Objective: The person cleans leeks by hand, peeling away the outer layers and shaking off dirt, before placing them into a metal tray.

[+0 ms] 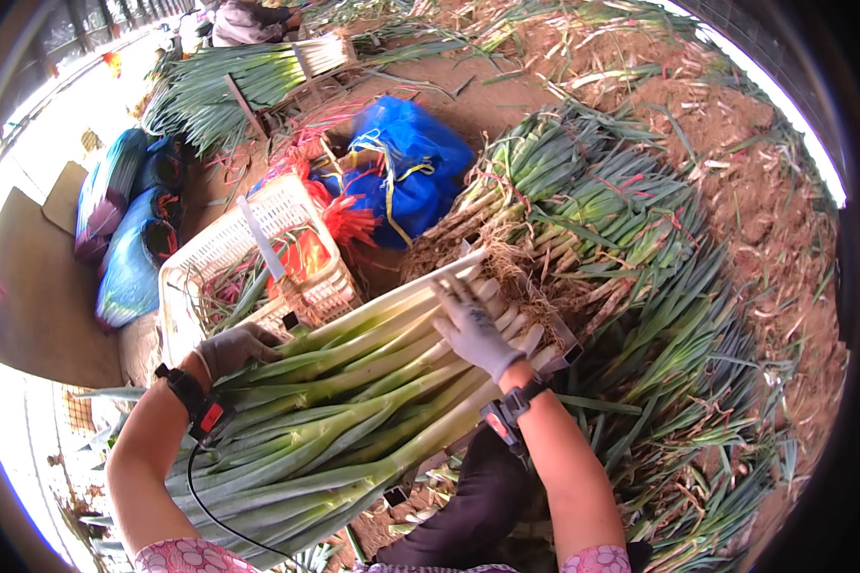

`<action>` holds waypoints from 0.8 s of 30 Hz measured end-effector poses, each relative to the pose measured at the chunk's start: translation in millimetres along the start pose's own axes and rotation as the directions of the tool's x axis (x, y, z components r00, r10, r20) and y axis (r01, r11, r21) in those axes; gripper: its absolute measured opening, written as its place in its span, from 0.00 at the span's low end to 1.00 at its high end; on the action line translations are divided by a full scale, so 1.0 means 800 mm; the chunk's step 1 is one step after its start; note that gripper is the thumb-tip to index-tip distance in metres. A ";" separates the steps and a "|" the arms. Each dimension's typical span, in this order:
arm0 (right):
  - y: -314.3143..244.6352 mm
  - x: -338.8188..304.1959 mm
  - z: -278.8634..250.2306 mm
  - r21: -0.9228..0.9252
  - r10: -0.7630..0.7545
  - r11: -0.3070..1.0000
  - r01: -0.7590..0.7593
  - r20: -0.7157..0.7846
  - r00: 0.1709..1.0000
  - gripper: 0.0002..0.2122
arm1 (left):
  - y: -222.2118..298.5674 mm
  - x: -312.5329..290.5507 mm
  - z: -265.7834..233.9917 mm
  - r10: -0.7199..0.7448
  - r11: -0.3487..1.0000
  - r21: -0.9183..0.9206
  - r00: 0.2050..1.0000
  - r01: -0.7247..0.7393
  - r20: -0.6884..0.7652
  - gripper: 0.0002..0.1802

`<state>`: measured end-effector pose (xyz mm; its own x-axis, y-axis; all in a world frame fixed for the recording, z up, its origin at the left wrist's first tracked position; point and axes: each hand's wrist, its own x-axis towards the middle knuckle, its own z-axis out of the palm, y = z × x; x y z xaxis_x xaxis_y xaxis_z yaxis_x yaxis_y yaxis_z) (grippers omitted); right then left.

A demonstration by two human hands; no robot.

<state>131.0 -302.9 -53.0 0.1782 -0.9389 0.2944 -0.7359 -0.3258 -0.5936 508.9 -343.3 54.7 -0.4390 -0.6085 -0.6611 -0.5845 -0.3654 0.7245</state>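
Observation:
A broad row of leeks point(354, 382) lies in front of me, white shanks to the right and green leaves fanning to the lower left. My right hand point(475, 327), in a pale glove, rests flat on the white shanks with its fingers spread. At the far left side of the row, my left hand point(237, 351), also gloved, has its fingers curled at the green part of the farthest leek; its grip is partly hidden. A metal frame point(566, 351) shows at the white ends of the row.
Beyond the row stands a white plastic basket point(330, 272) with a long flat blade point(261, 237) across it. A blue mesh sack point(420, 158) lies behind. Untrimmed leeks point(621, 220) pile up on the right. Filled blue bags point(134, 258) lie left; another person point(248, 24) sits far off.

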 end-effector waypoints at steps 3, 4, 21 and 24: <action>0.016 0.002 0.018 -0.082 0.040 0.996 -0.034 0.075 0.996 0.26 | 0.015 0.010 0.007 -0.053 0.984 -0.168 0.998 0.059 0.040 0.19; 0.016 0.001 0.022 -0.092 0.038 0.995 -0.033 0.058 0.998 0.26 | 0.017 0.014 0.010 -0.068 0.996 0.043 0.995 0.072 -0.077 0.19; 0.023 -0.021 0.001 0.106 0.083 0.991 -0.084 0.019 0.996 0.26 | -0.007 0.038 0.020 -0.024 0.898 0.410 0.948 0.160 -0.318 0.22; 0.021 -0.083 -0.030 0.437 0.111 0.900 -0.013 -0.200 0.974 0.18 | -0.014 0.047 0.013 0.073 0.908 0.419 0.977 0.018 -0.201 0.17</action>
<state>91.1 -243.2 -64.2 -0.0386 -0.9280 0.3707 -0.3789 -0.3297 -0.8647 492.0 -354.7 20.0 -0.3343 -0.7627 -0.5536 -0.8244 -0.0480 0.5640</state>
